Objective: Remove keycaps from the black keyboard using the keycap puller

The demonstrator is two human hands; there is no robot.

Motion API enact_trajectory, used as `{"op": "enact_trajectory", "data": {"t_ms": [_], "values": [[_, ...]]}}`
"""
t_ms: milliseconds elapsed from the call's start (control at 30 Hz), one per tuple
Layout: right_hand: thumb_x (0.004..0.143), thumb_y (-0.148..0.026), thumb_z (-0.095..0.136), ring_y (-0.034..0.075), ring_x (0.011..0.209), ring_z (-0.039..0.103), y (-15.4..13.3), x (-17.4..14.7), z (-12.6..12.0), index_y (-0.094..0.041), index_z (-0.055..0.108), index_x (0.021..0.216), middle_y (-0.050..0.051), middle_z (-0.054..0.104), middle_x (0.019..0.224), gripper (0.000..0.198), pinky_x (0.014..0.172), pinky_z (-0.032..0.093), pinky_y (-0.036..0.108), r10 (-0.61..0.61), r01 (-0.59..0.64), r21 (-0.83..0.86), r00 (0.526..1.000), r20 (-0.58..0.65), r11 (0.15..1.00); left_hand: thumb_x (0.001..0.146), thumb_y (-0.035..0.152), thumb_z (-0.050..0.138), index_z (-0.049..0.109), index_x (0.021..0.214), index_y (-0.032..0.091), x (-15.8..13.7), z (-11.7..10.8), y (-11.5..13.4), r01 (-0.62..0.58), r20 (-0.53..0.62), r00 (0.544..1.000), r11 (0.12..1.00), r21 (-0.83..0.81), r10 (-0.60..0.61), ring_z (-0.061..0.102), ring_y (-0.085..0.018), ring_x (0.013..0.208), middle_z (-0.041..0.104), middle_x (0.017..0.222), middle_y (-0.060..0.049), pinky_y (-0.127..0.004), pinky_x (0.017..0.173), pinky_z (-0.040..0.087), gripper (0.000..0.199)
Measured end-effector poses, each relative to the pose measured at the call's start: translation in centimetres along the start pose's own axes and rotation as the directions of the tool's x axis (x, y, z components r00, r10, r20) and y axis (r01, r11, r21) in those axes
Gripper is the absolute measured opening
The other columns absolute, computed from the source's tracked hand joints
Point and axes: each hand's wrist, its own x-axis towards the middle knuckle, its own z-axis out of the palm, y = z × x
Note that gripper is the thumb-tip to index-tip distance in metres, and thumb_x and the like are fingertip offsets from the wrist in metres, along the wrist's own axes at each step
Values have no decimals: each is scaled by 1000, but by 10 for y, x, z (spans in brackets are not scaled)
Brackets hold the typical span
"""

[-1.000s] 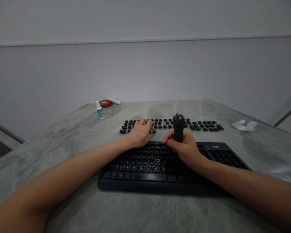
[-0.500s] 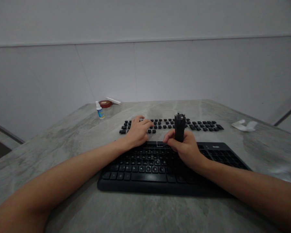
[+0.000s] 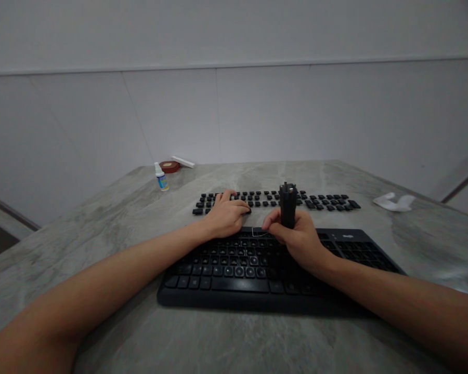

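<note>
Right hand: fingers clamped around upright black wire-loop tool, apparently freeing left hand, whose fingers spread over keycaps.

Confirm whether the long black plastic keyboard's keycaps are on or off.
Partly off. The wide black space bar is on, but bare round-domed sockets show above it and loose small black keycaps lie beyond the keyboard.

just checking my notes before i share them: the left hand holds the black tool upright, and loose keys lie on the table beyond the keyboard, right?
One slip: the head view shows the right hand holding the black tool upright. Loose keys do lie on the table beyond the keyboard.
</note>
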Motion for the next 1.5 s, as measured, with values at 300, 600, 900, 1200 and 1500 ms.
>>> {"op": "enact_trajectory", "data": {"t_ms": [300,600,900,1200,1500], "values": [[65,-22,61,10,46,37,-1,0,0,-19,67,59,-5,43,44,9,49,28,27,11,-11,7,1000,10,1000,83,14,43,70,113,22,0,0,0,4,24,1000,1000,-23,-4,37,-36,121,67,125,1,-58,98,34,41],[66,-22,59,12,51,40,-1,0,0,-19,66,59,-5,42,45,10,52,30,27,-7,7,0,1000,23,1000,82,12,45,70,113,21,1,0,0,2,24,1000,1000,-30,-1,36,-36,123,66,126,0,-58,100,34,40],[65,-22,59,12,49,40,-1,0,0,-19,67,59,-5,43,44,10,50,30,27,-5,5,-5,1000,10,1000,75,3,46,55,123,19,-1,-1,1,7,-29,1000,999,-35,-8,38,-32,123,64,121,-7,-51,99,36,51],[65,-22,60,11,48,40,0,0,0,-19,67,59,-5,42,43,10,51,30,27,2,-2,0,1000,14,1000,76,5,45,55,122,21,-1,-1,2,18,8,1000,1000,-15,-18,38,-32,125,60,123,-9,-53,100,35,50],[66,-23,61,11,48,40,-1,0,0,-19,67,59,-5,45,44,10,50,30,27,-4,4,-2,1000,10,1000,73,4,45,55,121,21,-1,-2,2,-2,-22,1000,999,-42,1,39,-31,123,64,120,-6,-52,101,35,52]]}}
